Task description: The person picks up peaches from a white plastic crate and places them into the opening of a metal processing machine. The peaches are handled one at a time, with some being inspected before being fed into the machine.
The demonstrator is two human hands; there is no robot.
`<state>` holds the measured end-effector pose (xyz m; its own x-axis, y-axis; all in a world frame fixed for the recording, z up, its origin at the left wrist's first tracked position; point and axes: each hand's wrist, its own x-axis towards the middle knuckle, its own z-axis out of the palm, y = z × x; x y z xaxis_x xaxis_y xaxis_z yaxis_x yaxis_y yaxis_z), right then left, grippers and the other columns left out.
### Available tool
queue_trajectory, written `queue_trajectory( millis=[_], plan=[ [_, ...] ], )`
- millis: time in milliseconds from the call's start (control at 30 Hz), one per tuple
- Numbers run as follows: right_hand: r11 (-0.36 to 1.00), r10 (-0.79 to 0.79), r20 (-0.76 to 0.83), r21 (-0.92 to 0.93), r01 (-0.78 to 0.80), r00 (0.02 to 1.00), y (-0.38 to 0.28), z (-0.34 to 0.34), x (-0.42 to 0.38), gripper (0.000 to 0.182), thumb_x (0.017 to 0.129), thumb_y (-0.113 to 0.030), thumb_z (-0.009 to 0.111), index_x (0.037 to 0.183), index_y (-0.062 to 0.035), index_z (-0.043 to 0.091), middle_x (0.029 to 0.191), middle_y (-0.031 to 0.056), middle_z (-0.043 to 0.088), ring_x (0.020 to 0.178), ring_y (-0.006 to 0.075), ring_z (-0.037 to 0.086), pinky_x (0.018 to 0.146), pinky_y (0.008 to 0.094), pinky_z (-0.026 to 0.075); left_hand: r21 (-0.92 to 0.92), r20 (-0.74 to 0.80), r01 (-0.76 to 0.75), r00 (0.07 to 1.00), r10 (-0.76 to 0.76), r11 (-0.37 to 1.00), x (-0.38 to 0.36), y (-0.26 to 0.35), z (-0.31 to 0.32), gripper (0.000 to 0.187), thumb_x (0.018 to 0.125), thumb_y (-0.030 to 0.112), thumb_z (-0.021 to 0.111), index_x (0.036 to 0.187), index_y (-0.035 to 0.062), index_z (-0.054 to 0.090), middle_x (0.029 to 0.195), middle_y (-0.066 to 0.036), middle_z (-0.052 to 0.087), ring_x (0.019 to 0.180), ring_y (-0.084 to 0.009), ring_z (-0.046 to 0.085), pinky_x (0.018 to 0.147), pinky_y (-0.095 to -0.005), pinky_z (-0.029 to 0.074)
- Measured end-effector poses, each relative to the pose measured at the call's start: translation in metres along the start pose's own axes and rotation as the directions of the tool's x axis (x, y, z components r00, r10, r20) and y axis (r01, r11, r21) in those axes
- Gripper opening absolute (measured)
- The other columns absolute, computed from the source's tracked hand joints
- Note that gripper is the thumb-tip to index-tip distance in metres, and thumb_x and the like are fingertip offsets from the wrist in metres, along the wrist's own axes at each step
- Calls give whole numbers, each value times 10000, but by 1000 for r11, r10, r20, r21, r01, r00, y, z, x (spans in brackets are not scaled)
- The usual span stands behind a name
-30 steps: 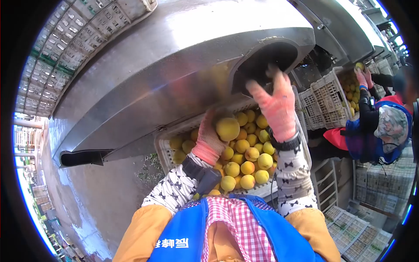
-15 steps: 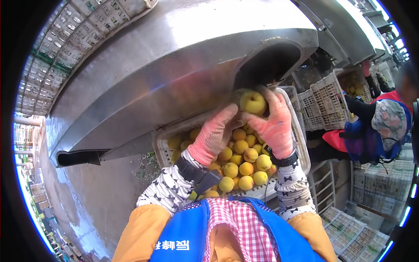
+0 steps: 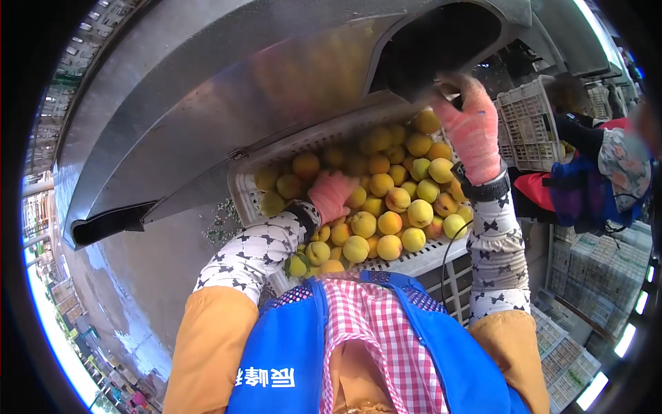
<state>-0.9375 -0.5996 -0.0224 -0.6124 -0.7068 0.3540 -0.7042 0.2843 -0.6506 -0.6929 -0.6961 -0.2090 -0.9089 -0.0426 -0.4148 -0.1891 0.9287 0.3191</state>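
A white plastic crate [image 3: 431, 257] holds many yellow-orange peaches [image 3: 389, 223]. Down among the fruit in its left half is my left hand [image 3: 332, 193], in a pink glove; its fingertips are hidden, so any grip is not visible. My right hand [image 3: 474, 127], gloved the same way, is raised over the crate's far right corner beside the dark mouth of a metal chute [image 3: 436, 48]. Its thumb and fingers are curved with a gap between them, slightly blurred, and no fruit shows in it. One peach [image 3: 426, 122] lies just left of this hand.
The sloping metal machine side [image 3: 227, 103] borders the crate's far edge. To the right, another person [image 3: 586, 179] works by a white crate [image 3: 527, 124]. Stacked crates [image 3: 600, 276] stand at lower right. A thin black cable [image 3: 445, 265] hangs past the crate's near edge.
Both hands were together around a yellow-green peach near the chute mouth. They have separated: the left went down into the crate, the right moved up and right. The peach is no longer between them.
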Motion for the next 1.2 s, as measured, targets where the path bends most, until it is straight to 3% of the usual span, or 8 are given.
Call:
queue_trajectory(
  millis=[100,300,367,467,600,1067,1100,1200],
  plan=[
    [924,246,753,-372,87,611,15,30,-75,471,813,-234,712,1247,-78,618,1201,134,632,1125,333,617,940,425,506,-67,18,14,1000,-13,998,6,5,2,775,722,371,775,1393,104,493,1298,-129,524,1153,-318,527,983,-448,441],
    [842,303,884,-423,334,356,60,63,-122,564,735,-261,759,1209,-2,597,1178,185,621,1101,358,603,941,414,507,-145,172,82,984,-56,986,21,14,-11,679,734,303,811,1310,77,533,1174,-137,603,1088,-322,590,918,-426,500],
    [962,273,640,-197,-191,718,44,39,-111,642,681,-310,821,1181,32,605,1125,190,634,1059,364,621,926,406,512,-995,99,100,984,-145,1,4,9,-24,640,797,351,786,1315,73,533,1256,-124,594,1141,-315,597,999,-429,484],
    [924,381,397,-188,-333,835,-5,26,-98,724,634,-431,860,1138,25,610,1098,211,616,1041,354,632,919,412,514,-633,-90,-49,996,11,-773,-14,34,-74,517,863,387,734,1249,84,574,1203,-79,621,1113,-267,625,986,-434,511],
    [945,-1,352,308,-114,936,-32,-3,-87,778,669,-305,853,1310,2,536,1244,213,560,1111,381,614,962,402,508,-558,-227,-97,973,40,-824,-18,41,-105,605,900,430,680,1351,60,522,1369,-133,551,1296,-298,516,1138,-484,383],
    [966,-182,-243,-224,127,953,-6,74,4,723,827,-289,736,1418,-16,421,1199,254,547,1001,438,605,827,487,531,-414,-383,-398,892,-240,-819,-9,37,-117,369,969,236,607,1297,76,553,1307,-84,599,1250,-205,548,1080,-403,436],
    [977,-91,-253,-211,37,963,-5,79,5,686,813,-253,742,1381,-3,449,1213,258,543,1028,456,582,855,490,517,-853,-482,-521,789,-382,0,-1,30,-98,365,978,247,585,1292,68,541,1329,-95,584,1277,-205,527,1106,-371,408],
    [953,237,-79,-174,-247,968,-9,85,28,598,795,-189,734,1304,23,503,1179,259,553,1043,465,560,890,486,503,-889,-458,-427,837,-299,166,8,23,-93,434,966,264,595,1329,45,498,1373,-133,544,1316,-247,494,1131,-402,386]
  ],
)
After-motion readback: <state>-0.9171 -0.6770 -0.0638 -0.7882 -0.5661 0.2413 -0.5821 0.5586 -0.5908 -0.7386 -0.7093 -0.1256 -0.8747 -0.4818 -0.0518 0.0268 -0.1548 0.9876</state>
